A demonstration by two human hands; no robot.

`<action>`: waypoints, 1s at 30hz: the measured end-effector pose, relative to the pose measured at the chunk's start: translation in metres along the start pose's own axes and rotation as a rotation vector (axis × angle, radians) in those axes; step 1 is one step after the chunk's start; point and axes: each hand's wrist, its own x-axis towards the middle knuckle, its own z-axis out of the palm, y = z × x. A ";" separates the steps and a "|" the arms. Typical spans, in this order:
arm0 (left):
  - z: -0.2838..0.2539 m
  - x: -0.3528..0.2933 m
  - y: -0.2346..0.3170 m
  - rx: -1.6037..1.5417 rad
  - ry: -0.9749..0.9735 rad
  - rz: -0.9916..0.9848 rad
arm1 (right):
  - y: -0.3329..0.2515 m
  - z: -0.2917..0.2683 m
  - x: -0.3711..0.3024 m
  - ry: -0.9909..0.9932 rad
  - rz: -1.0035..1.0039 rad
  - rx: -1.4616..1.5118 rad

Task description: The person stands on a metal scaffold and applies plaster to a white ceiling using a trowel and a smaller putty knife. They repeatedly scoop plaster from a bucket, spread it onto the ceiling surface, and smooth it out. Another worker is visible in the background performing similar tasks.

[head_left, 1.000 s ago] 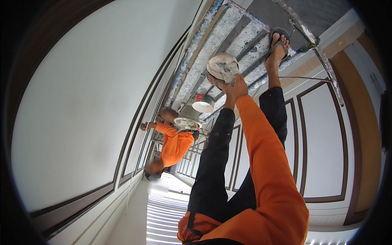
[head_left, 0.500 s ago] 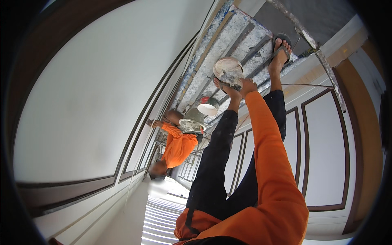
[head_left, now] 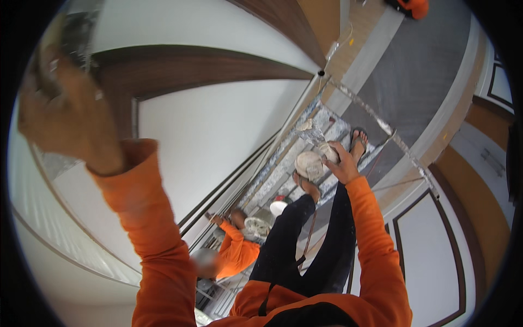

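Note:
High on the left, my left hand (head_left: 76, 114) is closed and blurred. It grips what looks like a plastering trowel, whose grey flat blade (head_left: 76, 41) shows beyond the fingers, close to the wall. My right hand (head_left: 344, 164) is closed around the handle of a putty knife (head_left: 311, 132), its wide blade smeared with pale paste. The knife is held above a round bucket (head_left: 309, 165) with whitish paste on it, beside my feet on the plank platform.
The paint-spattered scaffold platform (head_left: 260, 175) has a metal rail (head_left: 400, 143) at its end. A white pot (head_left: 278, 207) and a larger bucket (head_left: 257, 226) stand further along, near a crouching co-worker (head_left: 239, 256) in orange. Dark-framed white wall panels (head_left: 218, 131) rise on the left.
My left hand has come into view, raised at the left with the trowel. The right hand has lifted the putty knife out of the bucket. My view has turned toward the left wall.

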 end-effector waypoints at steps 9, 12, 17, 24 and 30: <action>-0.017 0.021 0.046 -0.278 -0.024 -0.497 | -0.268 -0.046 0.047 0.193 -0.405 0.558; -0.018 0.018 0.049 -0.393 0.021 -0.625 | -0.332 -0.047 0.065 0.140 -0.506 0.615; -0.023 0.019 0.059 -0.458 0.067 -0.827 | -0.406 -0.040 0.096 0.118 -0.625 0.341; -0.019 0.024 0.069 -0.539 0.175 -0.979 | -0.452 -0.050 0.138 0.109 -0.927 -0.095; -0.018 0.020 0.061 -0.524 0.111 -0.910 | -0.468 -0.052 0.151 0.043 -0.934 -0.223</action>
